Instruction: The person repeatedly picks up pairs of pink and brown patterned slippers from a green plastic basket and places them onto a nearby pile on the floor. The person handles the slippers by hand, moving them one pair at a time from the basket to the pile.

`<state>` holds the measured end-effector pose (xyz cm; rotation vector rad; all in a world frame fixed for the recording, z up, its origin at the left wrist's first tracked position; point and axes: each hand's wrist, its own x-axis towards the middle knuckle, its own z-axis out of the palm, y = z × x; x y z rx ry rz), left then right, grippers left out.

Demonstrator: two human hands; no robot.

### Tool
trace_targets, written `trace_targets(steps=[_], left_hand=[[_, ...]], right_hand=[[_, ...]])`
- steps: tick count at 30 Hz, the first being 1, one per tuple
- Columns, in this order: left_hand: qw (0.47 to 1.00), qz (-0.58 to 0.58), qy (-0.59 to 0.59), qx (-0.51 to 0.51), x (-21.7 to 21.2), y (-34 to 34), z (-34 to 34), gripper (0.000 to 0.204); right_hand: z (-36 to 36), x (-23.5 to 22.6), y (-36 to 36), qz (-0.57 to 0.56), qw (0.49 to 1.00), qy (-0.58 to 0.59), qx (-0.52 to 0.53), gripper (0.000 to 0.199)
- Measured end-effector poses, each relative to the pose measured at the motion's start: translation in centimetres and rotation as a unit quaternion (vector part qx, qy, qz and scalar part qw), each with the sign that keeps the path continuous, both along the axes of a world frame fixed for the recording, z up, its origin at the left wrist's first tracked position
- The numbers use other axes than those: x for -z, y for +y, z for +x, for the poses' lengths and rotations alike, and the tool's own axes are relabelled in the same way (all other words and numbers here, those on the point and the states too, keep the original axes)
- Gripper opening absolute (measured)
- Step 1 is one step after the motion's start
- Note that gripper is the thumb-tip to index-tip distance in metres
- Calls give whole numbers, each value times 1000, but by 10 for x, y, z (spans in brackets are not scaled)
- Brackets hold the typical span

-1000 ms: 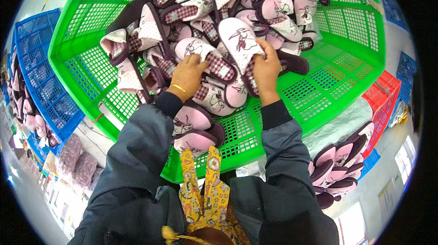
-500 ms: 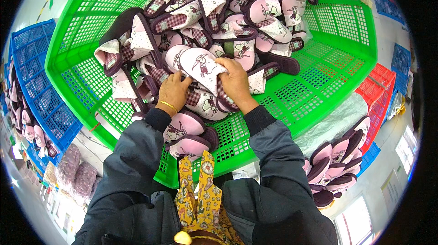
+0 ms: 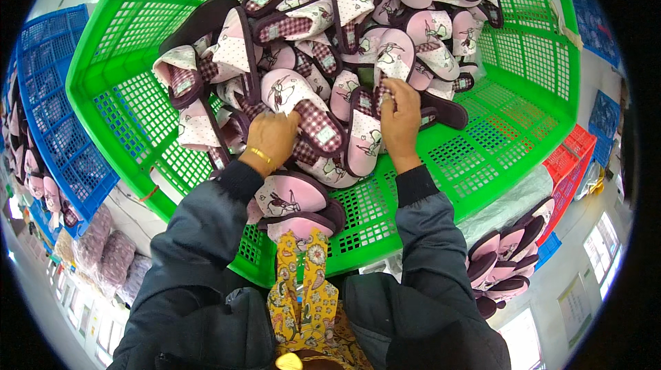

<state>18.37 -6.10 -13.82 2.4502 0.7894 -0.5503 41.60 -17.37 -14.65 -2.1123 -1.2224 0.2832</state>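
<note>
A big green plastic crate (image 3: 523, 136) holds a heap of pink and white slippers with checked lining and dark soles. My left hand (image 3: 274, 137) rests on the heap, fingers closed on a pink slipper (image 3: 299, 105) with a checked inside. My right hand (image 3: 401, 122) grips the edge of another pink and white slipper (image 3: 392, 60) further right. Between my hands lies a slipper (image 3: 361, 142) with its toe pointing toward me. A pair of pink slippers (image 3: 292, 201) sits stacked near the crate's front wall, just under my left wrist.
A blue crate (image 3: 48, 122) with more slippers stands at the left. At the lower right, a stack of pink slippers (image 3: 506, 260) lies beside a red crate (image 3: 575, 170). Another blue crate (image 3: 606, 118) is at the right edge.
Both hands have moved apart across the heap; the right hand has shifted right onto a different slipper, the left has stayed by the checked-lined one. The view has tilted slightly.
</note>
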Motion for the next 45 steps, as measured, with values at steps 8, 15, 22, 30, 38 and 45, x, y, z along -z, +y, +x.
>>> trace_targets(steps=[8, 15, 22, 30, 38, 45], left_hand=[[999, -30, -30, -11, -27, -20, -47, 15], [996, -47, -61, -54, -8, -29, -52, 14], [996, -57, -56, -48, -9, -26, -49, 12], [997, -40, -55, -40, -7, -28, -49, 13], [997, -36, -50, -40, -7, -32, -53, 15], [996, -25, -67, -47, -6, -35, -50, 6]], right_hand=[[-37, 83, 9, -127, 972, 196, 31, 14], [-61, 165, 48, -202, 965, 151, -67, 21], [-49, 220, 74, -369, 900, 159, -168, 53], [-59, 186, 72, -418, 874, 50, -242, 32], [-40, 96, 32, -246, 956, 86, -136, 16], [13, 30, 10, -183, 945, 268, 30, 26]])
